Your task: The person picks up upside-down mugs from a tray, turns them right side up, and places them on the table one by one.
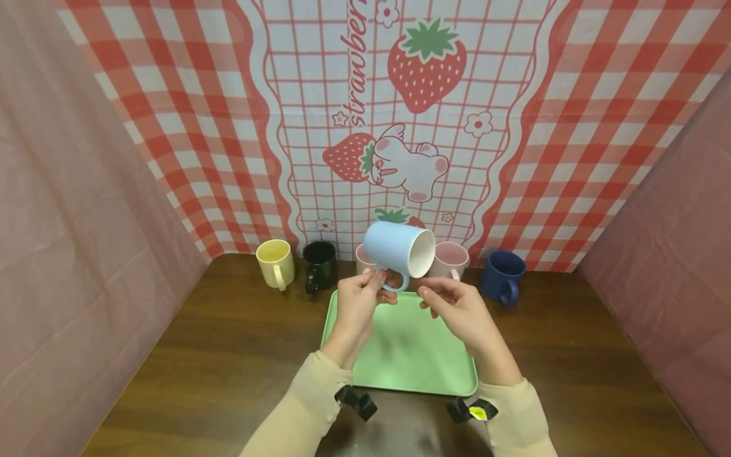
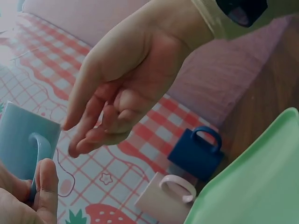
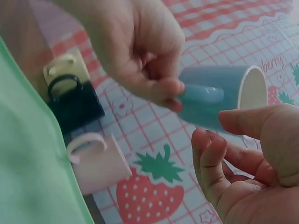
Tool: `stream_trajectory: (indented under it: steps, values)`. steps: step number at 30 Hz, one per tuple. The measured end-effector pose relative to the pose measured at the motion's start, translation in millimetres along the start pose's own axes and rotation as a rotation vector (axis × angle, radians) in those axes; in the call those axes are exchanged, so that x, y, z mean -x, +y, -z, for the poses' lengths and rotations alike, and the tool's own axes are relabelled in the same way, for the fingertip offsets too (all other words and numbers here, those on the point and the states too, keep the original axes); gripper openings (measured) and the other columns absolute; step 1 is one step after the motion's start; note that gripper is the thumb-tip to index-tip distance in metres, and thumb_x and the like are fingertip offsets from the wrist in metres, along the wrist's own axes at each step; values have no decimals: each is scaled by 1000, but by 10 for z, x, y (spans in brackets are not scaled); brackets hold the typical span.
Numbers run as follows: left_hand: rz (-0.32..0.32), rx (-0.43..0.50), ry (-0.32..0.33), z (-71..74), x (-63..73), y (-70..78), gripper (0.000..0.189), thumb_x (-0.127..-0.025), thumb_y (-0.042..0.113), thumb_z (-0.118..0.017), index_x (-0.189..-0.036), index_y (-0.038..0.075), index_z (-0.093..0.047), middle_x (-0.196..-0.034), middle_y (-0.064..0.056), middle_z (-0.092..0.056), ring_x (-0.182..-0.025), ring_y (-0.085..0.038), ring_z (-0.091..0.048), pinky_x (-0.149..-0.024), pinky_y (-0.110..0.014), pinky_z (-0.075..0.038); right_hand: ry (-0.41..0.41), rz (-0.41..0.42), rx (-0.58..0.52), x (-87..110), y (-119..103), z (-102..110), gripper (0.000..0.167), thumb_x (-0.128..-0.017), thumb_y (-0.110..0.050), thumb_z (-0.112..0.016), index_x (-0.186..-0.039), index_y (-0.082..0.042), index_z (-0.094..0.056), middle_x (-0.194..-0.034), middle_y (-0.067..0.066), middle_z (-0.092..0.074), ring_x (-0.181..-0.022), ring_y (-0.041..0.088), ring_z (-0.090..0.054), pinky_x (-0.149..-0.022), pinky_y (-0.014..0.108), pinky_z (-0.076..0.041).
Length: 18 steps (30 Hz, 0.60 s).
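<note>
A light blue mug (image 1: 391, 246) is held up above the far edge of a green tray (image 1: 411, 355), tipped on its side with its white mouth facing right. My left hand (image 1: 358, 304) pinches its handle between thumb and fingers. Close to the mug's rim, on the right, is my right hand (image 1: 457, 308), its fingers loosely bent and holding nothing. In the right wrist view the right hand (image 3: 252, 158) is just below the mug (image 3: 215, 95); whether a fingertip touches it I cannot tell.
Along the back stand a yellow mug (image 1: 275, 263), a black mug (image 1: 320, 263), a pink mug (image 1: 449, 259), a dark blue mug (image 1: 502, 276) and another pink mug (image 1: 363, 257) partly hidden behind the held one. A strawberry-print cloth (image 1: 428, 76) hangs behind them.
</note>
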<state>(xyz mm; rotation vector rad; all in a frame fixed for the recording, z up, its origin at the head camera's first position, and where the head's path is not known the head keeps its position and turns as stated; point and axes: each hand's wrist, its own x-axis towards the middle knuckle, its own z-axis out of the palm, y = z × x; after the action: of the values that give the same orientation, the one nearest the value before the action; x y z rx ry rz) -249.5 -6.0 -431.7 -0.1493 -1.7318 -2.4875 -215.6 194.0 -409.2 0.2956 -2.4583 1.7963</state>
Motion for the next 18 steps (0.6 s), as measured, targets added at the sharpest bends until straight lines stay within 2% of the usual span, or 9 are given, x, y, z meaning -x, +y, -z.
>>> stream_trajectory:
  steps: [2,8,14,18]
  values:
    - [13,20,-1,-18,18,-5,25,-109,3,-65,-108,-20,-76,-98,-28,-75,-60,-13,-71,-64,-30,-64,8,-3,-25,-3,-17,-37,27,-107,-14,-73,-126,5,-75,-99,8,-75,-83,15,-69,-72,30,-57]
    - [40,64,-2,-80,45,-43,27,-109,2,-64,-105,-22,-75,-79,-13,-76,-57,-12,-70,-62,-28,-63,42,-2,-75,2,-25,-123,24,-108,-15,-72,-120,6,-76,-92,2,-71,-84,19,-64,-71,27,-53]
    - [83,81,-8,-121,78,-92,27,-109,3,-64,-102,-19,-77,-75,-7,-74,-58,-12,-70,-64,-28,-63,66,11,-134,-9,-15,-202,23,-108,-12,-72,-118,8,-76,-96,2,-73,-90,17,-65,-80,27,-55]
    - [93,79,-10,-127,80,-130,26,-108,3,-64,-102,-20,-77,-74,-7,-73,-58,-11,-69,-63,-28,-63,67,6,-164,-15,1,-236,25,-108,-10,-71,-122,9,-76,-106,6,-77,-99,14,-68,-89,25,-56]
